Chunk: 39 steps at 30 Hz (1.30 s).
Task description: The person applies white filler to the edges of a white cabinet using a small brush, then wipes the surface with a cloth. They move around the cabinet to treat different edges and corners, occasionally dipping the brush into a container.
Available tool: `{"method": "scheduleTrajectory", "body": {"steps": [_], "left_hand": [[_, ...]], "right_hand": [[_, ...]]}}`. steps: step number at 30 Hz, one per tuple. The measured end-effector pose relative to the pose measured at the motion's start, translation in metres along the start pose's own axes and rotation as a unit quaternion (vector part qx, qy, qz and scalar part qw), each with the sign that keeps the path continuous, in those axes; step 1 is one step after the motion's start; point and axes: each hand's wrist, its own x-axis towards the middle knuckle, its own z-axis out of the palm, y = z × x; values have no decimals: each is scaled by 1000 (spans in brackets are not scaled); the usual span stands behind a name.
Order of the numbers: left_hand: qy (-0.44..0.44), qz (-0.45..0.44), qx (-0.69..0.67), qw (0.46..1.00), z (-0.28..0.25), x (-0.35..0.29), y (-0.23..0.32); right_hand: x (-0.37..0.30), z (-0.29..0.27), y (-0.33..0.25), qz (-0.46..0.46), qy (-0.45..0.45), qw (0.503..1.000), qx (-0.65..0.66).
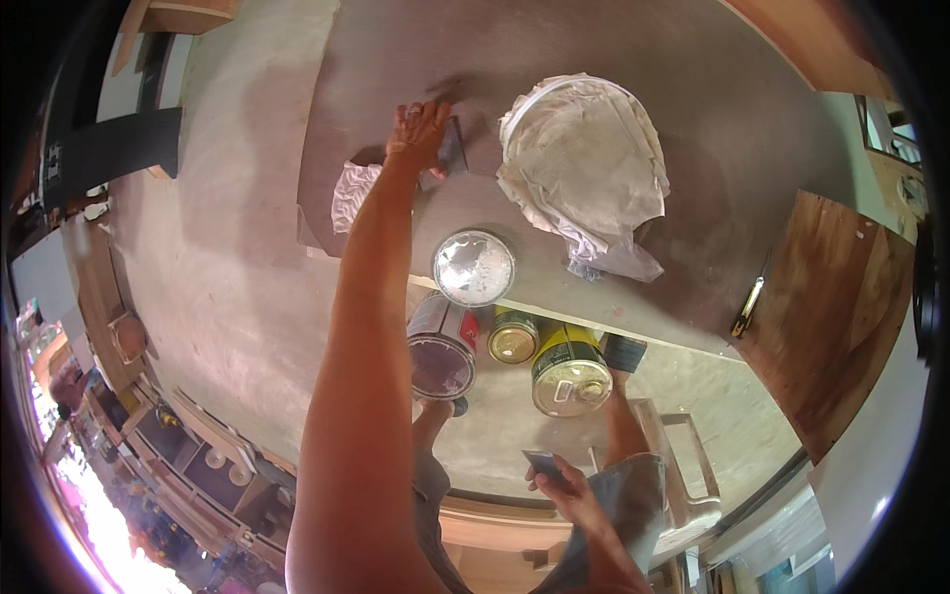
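My left hand (421,134) reaches far forward over a large grey-brown board (396,59). Its fingers and thumb close on the edge of a dark, flat, rectangular plate (452,147), partly hidden by the hand. Close to the body, my right hand (572,495) grips a small dark flat blade (544,463), which looks like a scraper; its handle is covered by the fingers. A crumpled white cloth (353,196) lies left of my left forearm. To the right of the plate stands a round tub (584,148) draped in pale, wrinkled cloth or plastic.
A whitish round lid or tin (474,267) sits at the board's near edge. Below it stand a large tin (441,361), a small tin (514,342) and a yellow-black tin (572,381). A yellow-black box cutter (749,308) lies at right beside a brown wooden panel (831,307).
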Motion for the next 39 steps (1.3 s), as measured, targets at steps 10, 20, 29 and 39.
{"method": "scheduleTrajectory", "body": {"steps": [10,20,29,39], "left_hand": [[224,-123,-416,873,-87,-142,1],[10,-283,-864,415,-215,-540,162],[194,-270,-846,416,-427,-629,260],[477,-161,-744,439,-578,-744,261]], "right_hand": [[17,-15,13,-15,65,996,67],[-80,72,-106,-184,-86,979,-20],[-298,156,-235,-170,-122,908,-364],[-444,270,-246,-543,-47,747,-381]]}}
